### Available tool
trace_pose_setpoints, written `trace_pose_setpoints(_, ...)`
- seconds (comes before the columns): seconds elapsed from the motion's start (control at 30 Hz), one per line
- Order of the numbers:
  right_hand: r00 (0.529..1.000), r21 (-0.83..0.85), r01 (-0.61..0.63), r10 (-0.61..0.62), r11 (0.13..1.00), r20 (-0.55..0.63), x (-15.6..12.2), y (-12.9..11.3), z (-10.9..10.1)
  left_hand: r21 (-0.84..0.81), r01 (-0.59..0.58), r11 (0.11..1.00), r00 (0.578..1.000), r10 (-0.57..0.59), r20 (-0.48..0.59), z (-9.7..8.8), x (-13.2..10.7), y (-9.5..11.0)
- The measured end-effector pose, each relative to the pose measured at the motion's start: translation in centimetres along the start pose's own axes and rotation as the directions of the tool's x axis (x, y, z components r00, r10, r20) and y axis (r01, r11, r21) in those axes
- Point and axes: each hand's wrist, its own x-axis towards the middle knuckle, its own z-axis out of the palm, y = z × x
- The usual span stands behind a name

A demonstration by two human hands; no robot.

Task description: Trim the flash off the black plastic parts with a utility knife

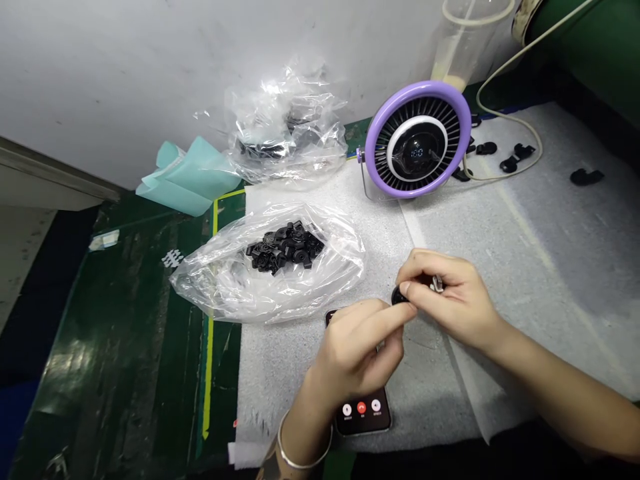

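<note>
My right hand point(453, 297) is closed, with thumb and index finger pinching a small black round part point(399, 295). A small silvery piece point(437, 284) shows between its curled fingers and palm. My left hand point(363, 343) is curled, its index fingertip touching the lower edge of the black part. Something tiny and pale shows between its fingers, too hidden to name. Under the left hand lies a phone point(364, 421) with call buttons on its screen, partly covered. Beyond the hands, an open clear plastic bag point(225, 293) holds a heap of black parts point(287, 248).
A purple-rimmed fan point(419, 140) stands at the back, a clear cup point(470, 33) behind it. A pale cable point(533, 127) loops past several loose black parts point(509, 164). More clear bags point(290, 133) and a turquoise sheet point(187, 175) lie by the wall. White foam sheeting point(280, 393) covers the green table.
</note>
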Motion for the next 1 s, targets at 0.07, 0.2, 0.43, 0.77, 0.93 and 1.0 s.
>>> trace_pose_setpoints(0.07,0.991,-0.055,0.091,-0.096,0.994,-0.09,-0.3,0.0,0.2,-0.02,0.037,0.999,0.996,-0.039,-0.086,0.6,-0.4,0.0)
trace_pose_setpoints(0.2,0.944,-0.152,0.252,-0.278,0.956,-0.178,-1.0,-0.3,0.6,-0.193,0.197,0.961,0.963,-0.227,-0.145,1.4,-0.9,0.4)
trace_pose_setpoints(0.43,0.881,-0.281,0.447,-0.473,0.85,-0.03,-1.1,0.5,1.0,-0.142,0.283,0.948,0.958,-0.286,0.004,0.8,0.3,0.6)
trace_pose_setpoints(0.77,0.888,-0.255,0.459,-0.449,0.851,0.1,-1.0,-1.1,-0.4,-0.27,0.477,0.836,0.862,-0.505,-0.041,0.7,0.4,0.2)
trace_pose_setpoints(0.93,0.956,-0.188,0.292,-0.29,0.938,0.037,-0.3,-0.7,-0.9,-0.015,0.158,0.987,0.95,-0.156,-0.269,0.4,-0.2,-0.1)
trace_pose_setpoints(1.0,0.97,-0.168,0.244,-0.241,0.955,0.038,-0.1,-0.7,-1.1,0.04,0.096,0.995,0.958,-0.082,-0.274,0.4,-0.3,-0.2)
